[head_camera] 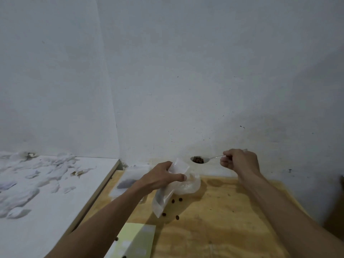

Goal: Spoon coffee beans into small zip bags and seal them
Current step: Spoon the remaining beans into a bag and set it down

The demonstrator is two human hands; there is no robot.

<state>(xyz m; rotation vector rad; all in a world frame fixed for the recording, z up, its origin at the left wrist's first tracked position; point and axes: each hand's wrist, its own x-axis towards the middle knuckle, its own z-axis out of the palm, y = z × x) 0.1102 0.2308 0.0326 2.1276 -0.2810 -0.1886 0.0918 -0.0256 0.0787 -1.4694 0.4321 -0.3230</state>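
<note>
On the far left a white surface [55,192] carries scattered crumpled white scraps, apart from the work. Next, on the wooden table [223,220], the left hand [160,178] pinches a small clear zip bag [163,198] near its mouth, thumb across the front, so the bag hangs tilted above the table. The film looks thin, limp and slippery; it would likely fold shut unless held close to the zip edge, which seems the best hold. A few loose beans [176,200] lie on the wood beneath it, and a larger clear bag [189,185] sits just behind. To the right, the spoon [204,159] carries a heap of beans, level, near the bag mouth. The right hand [239,161] grips its handle with curled fingers; the light, rolling load probably needs a steady tip.
</note>
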